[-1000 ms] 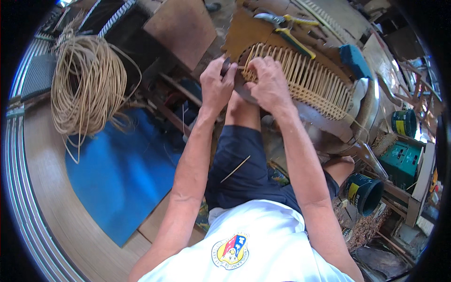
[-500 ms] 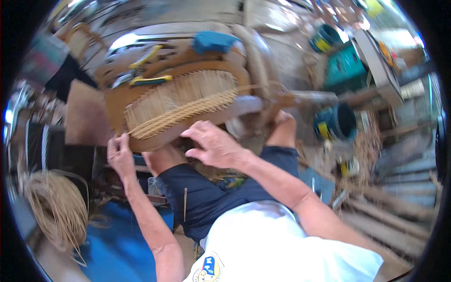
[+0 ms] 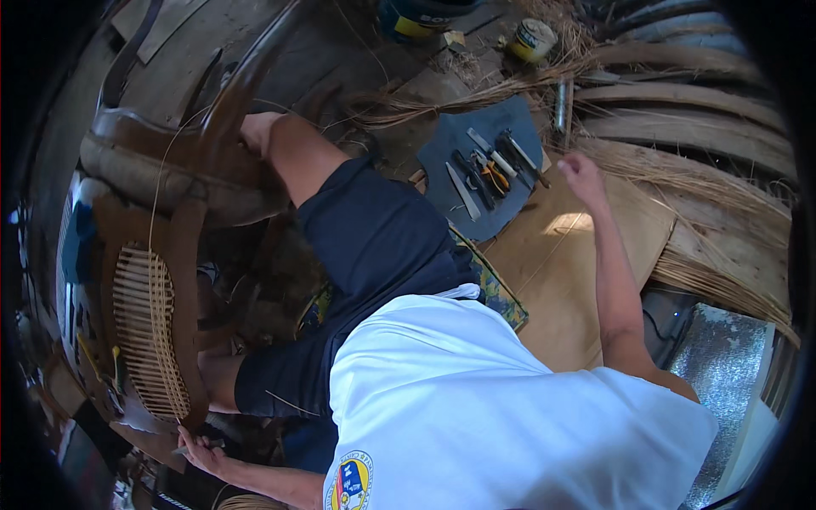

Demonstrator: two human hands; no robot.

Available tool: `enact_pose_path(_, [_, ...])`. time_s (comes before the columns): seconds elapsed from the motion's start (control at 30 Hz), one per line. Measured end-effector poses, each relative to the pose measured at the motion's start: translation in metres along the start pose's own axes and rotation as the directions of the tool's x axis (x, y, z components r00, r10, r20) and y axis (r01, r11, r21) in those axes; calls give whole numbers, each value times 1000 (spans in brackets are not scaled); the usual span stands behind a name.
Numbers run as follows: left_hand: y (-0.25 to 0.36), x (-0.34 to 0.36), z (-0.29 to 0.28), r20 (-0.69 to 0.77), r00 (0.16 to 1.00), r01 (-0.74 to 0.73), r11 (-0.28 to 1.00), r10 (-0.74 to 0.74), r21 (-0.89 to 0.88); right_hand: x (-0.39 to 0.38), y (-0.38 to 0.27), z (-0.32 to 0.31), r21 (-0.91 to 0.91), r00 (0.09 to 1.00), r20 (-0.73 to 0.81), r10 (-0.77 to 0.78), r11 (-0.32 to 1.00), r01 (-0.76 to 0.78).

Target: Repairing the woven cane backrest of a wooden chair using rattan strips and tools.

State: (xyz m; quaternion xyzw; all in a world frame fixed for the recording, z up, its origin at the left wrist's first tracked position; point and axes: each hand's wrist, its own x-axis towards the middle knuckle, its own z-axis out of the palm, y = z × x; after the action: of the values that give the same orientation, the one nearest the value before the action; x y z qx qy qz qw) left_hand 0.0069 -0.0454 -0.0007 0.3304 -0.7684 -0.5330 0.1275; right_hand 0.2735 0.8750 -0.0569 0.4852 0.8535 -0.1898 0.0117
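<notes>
My left hand (image 3: 204,455) is at the lower left, closed on a small dark tool (image 3: 181,450) beside the end of a wooden panel (image 3: 192,246). Pale rattan weaving (image 3: 144,331) spans the panel's cut-out, with a loose strand running up from it. My right hand (image 3: 582,180) is raised at the right, loosely open with bent fingers and nothing visible in it. It hovers just right of a grey cloth (image 3: 450,187) bearing several hand tools (image 3: 493,177), among them knives and orange-handled pliers.
Curved dark wood furniture (image 3: 144,144) stands upper left, with yellow-handled cutters (image 3: 89,357) beside the weaving. A dark bucket (image 3: 425,17), small can (image 3: 531,41), rattan bundles (image 3: 476,93) and curved boards (image 3: 680,127) lie beyond. A plywood sheet (image 3: 561,297) is at my right.
My view has swung sharply to the right, bringing the tool cloth fully into view. My right hand has left the weaving and moved out toward the tools; my left remains by the panel's end.
</notes>
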Motion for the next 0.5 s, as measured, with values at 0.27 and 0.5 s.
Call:
enact_pose_path(0.27, [5,11,-6,79,989,129,990,-124,-65,-60,26,183,-111,894,442,78,993,-32])
enact_pose_path(0.5, [7,10,-31,122,977,180,984,-177,-12,-51,14,191,-56,930,273,244,970,-238])
